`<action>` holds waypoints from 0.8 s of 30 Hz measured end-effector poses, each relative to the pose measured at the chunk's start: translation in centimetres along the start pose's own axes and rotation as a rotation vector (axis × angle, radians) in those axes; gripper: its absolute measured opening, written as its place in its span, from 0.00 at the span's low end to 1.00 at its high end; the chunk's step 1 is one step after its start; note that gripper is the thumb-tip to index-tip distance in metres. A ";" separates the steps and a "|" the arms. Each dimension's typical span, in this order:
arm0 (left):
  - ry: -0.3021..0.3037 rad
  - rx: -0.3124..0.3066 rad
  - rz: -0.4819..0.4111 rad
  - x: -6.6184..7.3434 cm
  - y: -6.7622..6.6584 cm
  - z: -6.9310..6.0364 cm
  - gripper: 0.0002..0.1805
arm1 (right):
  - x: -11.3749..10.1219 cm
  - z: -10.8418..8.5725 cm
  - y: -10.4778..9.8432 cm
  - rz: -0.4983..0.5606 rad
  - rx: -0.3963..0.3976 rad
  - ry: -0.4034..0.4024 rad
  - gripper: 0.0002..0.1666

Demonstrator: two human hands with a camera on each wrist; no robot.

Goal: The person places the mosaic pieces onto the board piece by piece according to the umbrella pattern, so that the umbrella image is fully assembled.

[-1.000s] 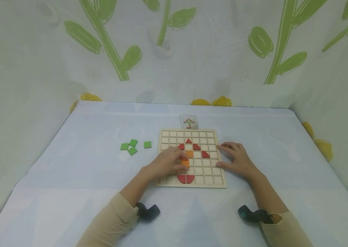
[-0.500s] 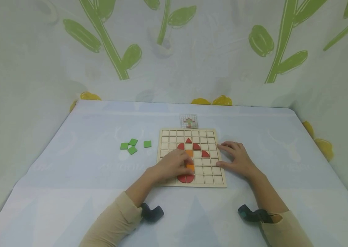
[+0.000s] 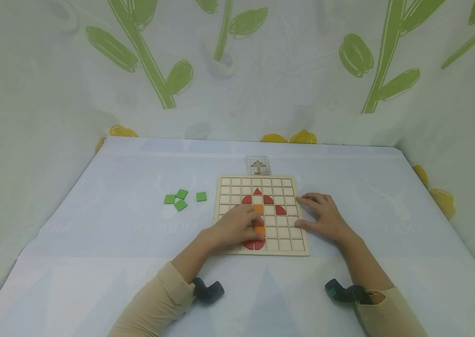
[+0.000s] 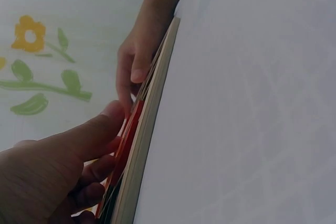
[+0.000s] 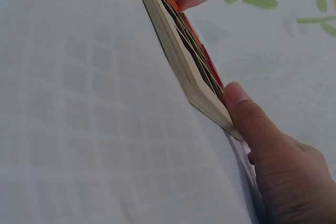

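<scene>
My left hand (image 3: 235, 227) lies over the pale wooden grid board (image 3: 279, 252), its thumb and forefinger at an orange square tile (image 3: 259, 231) in the lower middle. Just beyond those fingers is another orange square (image 3: 258, 209). Red rounded pieces sit in cells around them, such as the one at right (image 3: 280, 210), with a red triangle (image 3: 257, 191) at the top. Two red pieces (image 3: 259, 245) fill cells near the front. My right hand (image 3: 325, 217) touches the board's right edge with thumb and fingertips; in the right wrist view its thumb (image 5: 244, 106) rests on that rim.
Several green square tiles (image 3: 181, 205) lie loose left of the board. A small pattern card (image 3: 258, 165) sits against the far edge. Dark camera mounts (image 3: 208, 290) are strapped to both wrists. A leaf-printed backdrop (image 3: 288, 70) stands behind the table.
My left hand has slid slightly right and nearer with the orange tile, from the column left of it onto the cell above the front red pieces. My right hand has stayed still.
</scene>
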State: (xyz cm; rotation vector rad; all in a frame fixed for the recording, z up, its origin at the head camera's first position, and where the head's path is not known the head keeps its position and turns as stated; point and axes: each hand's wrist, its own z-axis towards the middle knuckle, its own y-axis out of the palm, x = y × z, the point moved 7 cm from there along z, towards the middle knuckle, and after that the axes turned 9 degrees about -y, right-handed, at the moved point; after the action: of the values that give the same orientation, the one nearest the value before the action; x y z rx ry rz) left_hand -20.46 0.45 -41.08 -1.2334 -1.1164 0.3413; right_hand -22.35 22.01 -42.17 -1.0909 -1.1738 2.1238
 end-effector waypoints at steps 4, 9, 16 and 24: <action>0.006 0.007 -0.005 0.1 -0.1 -0.2 0.18 | 0.1 0.0 0.1 -0.001 0.002 -0.006 0.40; 0.002 0.008 -0.025 -0.1 0.0 -0.1 0.15 | 0.2 0.0 0.1 -0.004 0.006 -0.015 0.40; 0.001 0.010 -0.035 -0.3 0.1 0.0 0.15 | 0.0 0.0 -0.1 -0.006 0.004 -0.007 0.41; -0.055 -0.001 -0.081 -1.1 -0.7 0.0 0.18 | -0.2 0.0 0.0 -0.001 -0.006 0.017 0.41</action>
State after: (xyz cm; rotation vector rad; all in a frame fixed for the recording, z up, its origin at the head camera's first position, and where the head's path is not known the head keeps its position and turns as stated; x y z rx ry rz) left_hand -21.23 -0.62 -40.99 -1.1817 -1.2107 0.3148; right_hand -22.29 21.87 -42.12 -1.1092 -1.1729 2.1074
